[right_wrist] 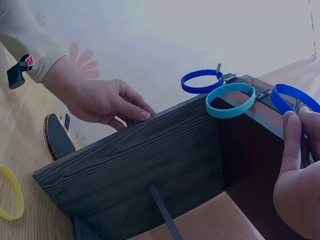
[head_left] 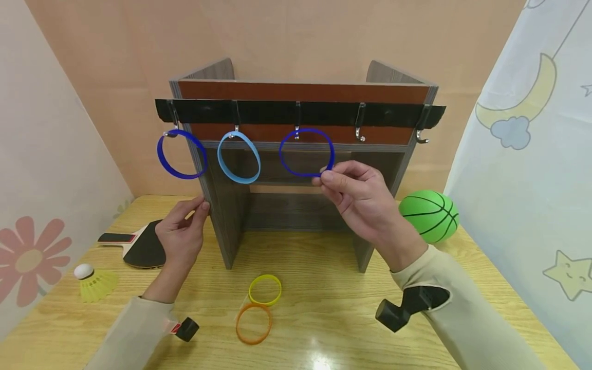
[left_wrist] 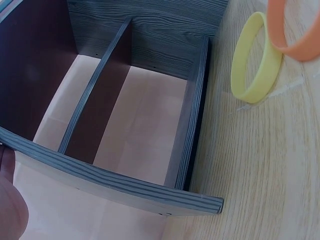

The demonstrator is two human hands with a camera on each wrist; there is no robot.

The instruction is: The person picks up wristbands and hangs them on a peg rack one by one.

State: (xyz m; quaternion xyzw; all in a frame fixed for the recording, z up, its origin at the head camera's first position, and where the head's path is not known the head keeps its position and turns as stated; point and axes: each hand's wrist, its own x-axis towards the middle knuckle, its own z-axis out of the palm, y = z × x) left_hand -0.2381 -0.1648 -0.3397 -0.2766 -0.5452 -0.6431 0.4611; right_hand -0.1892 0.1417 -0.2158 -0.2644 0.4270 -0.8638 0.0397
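My right hand (head_left: 353, 192) pinches a dark blue silicone wristband (head_left: 332, 154) between thumb and fingers. The band's upper edge crosses the third hook (head_left: 297, 134); I cannot tell whether it rests on it. On the leftmost hook hangs another dark blue wristband (head_left: 203, 156), and beside it a light blue wristband (head_left: 252, 177) hangs from the second hook. My left hand (head_left: 182, 226) holds the front edge of the left side panel (right_wrist: 135, 145) of the grey wooden shelf (head_left: 217, 205), its thumb against the edge. A yellow wristband (head_left: 279, 293) and an orange wristband (head_left: 270, 326) lie on the table.
Two more hooks, the fourth (head_left: 360, 131) and the rightmost (head_left: 421, 134), sit on the black strip (head_left: 268, 112). A green ball (head_left: 430, 216) lies right of the shelf. A table tennis paddle (head_left: 145, 249) and a yellow shuttlecock (head_left: 94, 282) lie to the left.
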